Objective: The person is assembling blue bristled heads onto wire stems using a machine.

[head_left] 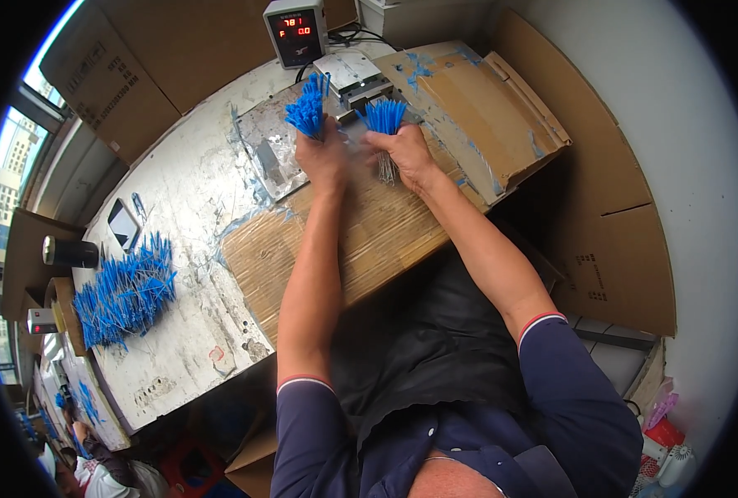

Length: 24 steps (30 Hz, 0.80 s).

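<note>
Your left hand is closed round the base of one blue bundle, which fans out above your grip. Your right hand pinches a second bundle between thumb and fingers, blue ends above, thin pale ends below.

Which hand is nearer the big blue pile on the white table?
Left. The left hand is beyond the pile and to its right; the right hand is farther right, past the left.
</note>
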Motion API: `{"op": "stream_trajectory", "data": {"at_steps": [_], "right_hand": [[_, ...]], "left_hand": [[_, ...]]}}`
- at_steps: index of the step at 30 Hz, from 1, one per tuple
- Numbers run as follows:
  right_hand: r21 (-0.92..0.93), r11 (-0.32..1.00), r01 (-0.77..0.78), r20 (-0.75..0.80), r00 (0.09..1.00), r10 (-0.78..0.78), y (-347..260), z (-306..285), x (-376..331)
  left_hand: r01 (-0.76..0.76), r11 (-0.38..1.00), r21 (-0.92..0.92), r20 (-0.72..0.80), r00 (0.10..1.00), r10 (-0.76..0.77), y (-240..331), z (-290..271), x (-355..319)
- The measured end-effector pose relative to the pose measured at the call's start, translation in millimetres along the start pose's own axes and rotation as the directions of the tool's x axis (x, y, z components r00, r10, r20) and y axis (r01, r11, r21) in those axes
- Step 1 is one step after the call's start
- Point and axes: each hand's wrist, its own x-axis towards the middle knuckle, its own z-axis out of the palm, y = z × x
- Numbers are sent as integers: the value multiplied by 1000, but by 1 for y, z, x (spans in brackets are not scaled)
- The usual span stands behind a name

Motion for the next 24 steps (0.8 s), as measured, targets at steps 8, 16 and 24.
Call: {"op": "stream_trajectory", "data": {"at_steps": [8, 16, 24], "right_hand": [[126, 991, -40, -117, 992, 54, -1, -8, 0], [1, 999, 41, -1, 999, -41, -7, -4, -8], [-50, 998, 49, -285, 957, -61, -3, -26, 7]], "left_hand": [[30, 992, -127, 59, 998, -23, 5, 6, -3], [-86, 996, 35, 161, 984, 80, -14, 3, -1], [30, 997, 66, -30, 999, -28, 0, 2, 2]]}}
